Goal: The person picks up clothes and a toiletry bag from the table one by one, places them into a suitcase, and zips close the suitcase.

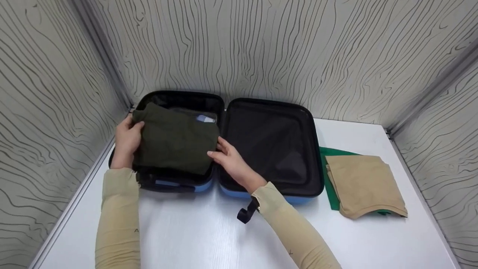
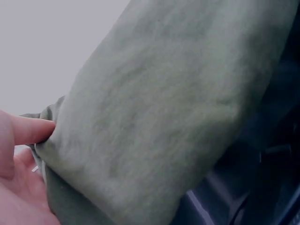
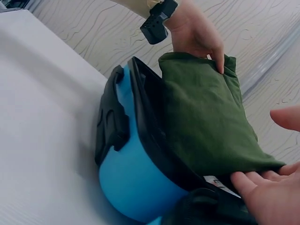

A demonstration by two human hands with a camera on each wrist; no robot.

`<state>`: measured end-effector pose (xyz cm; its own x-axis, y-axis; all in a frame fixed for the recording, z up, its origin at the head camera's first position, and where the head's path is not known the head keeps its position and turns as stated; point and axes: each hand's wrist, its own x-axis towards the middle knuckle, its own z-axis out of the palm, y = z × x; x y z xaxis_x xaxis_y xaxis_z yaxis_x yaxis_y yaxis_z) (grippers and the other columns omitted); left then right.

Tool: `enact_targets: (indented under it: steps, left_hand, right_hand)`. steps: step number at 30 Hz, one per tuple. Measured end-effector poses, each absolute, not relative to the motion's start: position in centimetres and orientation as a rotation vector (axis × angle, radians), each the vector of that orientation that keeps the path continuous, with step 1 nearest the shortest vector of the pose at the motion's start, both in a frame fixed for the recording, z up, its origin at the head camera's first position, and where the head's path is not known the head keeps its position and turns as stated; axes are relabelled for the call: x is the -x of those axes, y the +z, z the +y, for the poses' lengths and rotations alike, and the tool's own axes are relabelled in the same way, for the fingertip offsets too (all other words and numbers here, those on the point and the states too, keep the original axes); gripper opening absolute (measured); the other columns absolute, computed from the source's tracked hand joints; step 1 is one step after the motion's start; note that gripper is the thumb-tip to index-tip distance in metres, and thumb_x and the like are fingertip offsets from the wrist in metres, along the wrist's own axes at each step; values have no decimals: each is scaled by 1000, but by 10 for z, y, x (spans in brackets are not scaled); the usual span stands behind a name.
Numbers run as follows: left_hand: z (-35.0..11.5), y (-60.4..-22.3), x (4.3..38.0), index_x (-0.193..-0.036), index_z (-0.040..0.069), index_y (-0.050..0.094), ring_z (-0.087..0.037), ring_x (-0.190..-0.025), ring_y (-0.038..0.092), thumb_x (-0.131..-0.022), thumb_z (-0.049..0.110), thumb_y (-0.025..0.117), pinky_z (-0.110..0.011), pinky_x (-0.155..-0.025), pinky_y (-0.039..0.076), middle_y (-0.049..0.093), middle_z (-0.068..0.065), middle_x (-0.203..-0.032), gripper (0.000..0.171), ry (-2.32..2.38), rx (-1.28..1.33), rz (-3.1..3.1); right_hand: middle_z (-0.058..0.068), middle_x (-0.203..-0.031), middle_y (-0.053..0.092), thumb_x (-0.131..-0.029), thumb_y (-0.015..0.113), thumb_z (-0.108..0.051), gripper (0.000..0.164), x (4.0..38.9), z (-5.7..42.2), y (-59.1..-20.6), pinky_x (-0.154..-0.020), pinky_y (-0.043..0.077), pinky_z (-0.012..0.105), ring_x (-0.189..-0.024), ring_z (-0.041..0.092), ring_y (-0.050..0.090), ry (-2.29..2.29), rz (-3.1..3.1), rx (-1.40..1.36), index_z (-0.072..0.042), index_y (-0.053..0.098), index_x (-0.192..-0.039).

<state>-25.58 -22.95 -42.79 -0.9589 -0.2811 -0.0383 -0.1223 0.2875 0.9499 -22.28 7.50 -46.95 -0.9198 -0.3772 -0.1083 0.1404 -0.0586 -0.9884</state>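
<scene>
A folded dark green garment [image 1: 175, 140] lies over the left half of an open blue suitcase [image 1: 203, 185], slightly raised and tilted. My left hand [image 1: 128, 137] pinches its left edge, thumb on top and fingers beneath, as the left wrist view shows close up. At the opposite edge is my right hand [image 1: 233, 160]. Its fingers [image 3: 253, 180] are fairly straight under the cloth, while the thumb stands apart from it in the right wrist view. Behind the garment, a blue and white patch [image 1: 206, 118] shows inside the suitcase; most of that half's contents are hidden.
The suitcase's other half [image 1: 269, 145], lined in black, lies open to the right. Beyond it, a folded beige T-shirt [image 1: 364, 185] sits on a green cloth [image 1: 330, 194] on the white table [image 1: 186, 231]. Wood-patterned walls [image 1: 261, 48] enclose the table at the back and sides.
</scene>
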Motion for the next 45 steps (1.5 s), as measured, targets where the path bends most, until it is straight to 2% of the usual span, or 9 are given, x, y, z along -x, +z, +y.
enact_targets:
  steps: [10, 16, 24, 28, 32, 36, 40, 45]
  left_hand:
    - [-233, -445, 257, -157, 3, 38, -35, -143, 35, -109, 15, 40, -47, -117, 28, 36, -20, -159, 49, -1726, -418, -2442]
    - [-235, -456, 259, -154, 2, 41, -35, -140, 38, -108, 10, 37, -47, -116, 30, 39, -20, -156, 47, -1736, -470, -2448]
    - [-237, -467, 262, -155, -1, 38, -36, -140, 37, -105, 8, 32, -47, -116, 29, 37, -23, -157, 51, -1735, -534, -2455]
    - [-238, -470, 260, -157, -5, 26, -40, -145, 30, -99, 8, 38, -48, -118, 25, 30, -27, -159, 61, -1638, -577, -2548]
    - [-242, -471, 257, -161, -1, 2, -47, -148, 17, -93, 9, 46, -57, -120, 10, 13, -31, -163, 82, -1552, -640, -2721]
    - [-246, -468, 255, -158, 0, -17, -55, -146, 7, -92, 11, 48, -65, -117, 3, -1, -36, -162, 93, -1467, -634, -2906]
    - [-245, -466, 253, -159, 0, -15, -54, -146, 9, -94, 13, 48, -64, -117, 9, 1, -36, -162, 92, -1476, -609, -2942]
    - [-240, -464, 253, -161, 1, -6, -50, -148, 11, -94, 15, 47, -66, -117, 5, 6, -32, -164, 87, -1530, -573, -2884]
  right_hand:
    - [22, -165, 15, -105, 45, -1, 66, 220, 57, -472, -117, 30, 40, -149, 30, 27, -1946, 1886, 169, 0, 11, -162]
    - [18, -167, 11, -107, 43, -3, 62, 218, 50, -473, -119, 25, 41, -152, 29, 15, -1868, 1936, 155, 2, 13, -161]
    - [15, -168, 6, -109, 39, -5, 60, 218, 47, -473, -120, 22, 40, -151, 31, 17, -1862, 1889, 133, 1, 10, -161]
    - [14, -168, 7, -109, 39, -6, 60, 217, 46, -473, -120, 22, 41, -152, 31, 16, -1850, 1881, 137, 0, 10, -161]
    - [13, -169, 6, -109, 40, -6, 59, 216, 46, -473, -121, 19, 42, -153, 29, 11, -1809, 1905, 176, 0, 13, -161]
    - [12, -169, 4, -109, 40, -6, 57, 215, 44, -474, -121, 17, 41, -154, 27, 6, -1802, 1929, 209, 1, 16, -161]
    - [12, -169, 6, -109, 41, -6, 56, 216, 44, -475, -121, 18, 41, -153, 27, 8, -1823, 1949, 214, 1, 20, -160]
    - [12, -168, 12, -109, 42, -7, 56, 215, 45, -473, -121, 19, 42, -153, 27, 13, -1869, 1928, 184, -1, 21, -161]
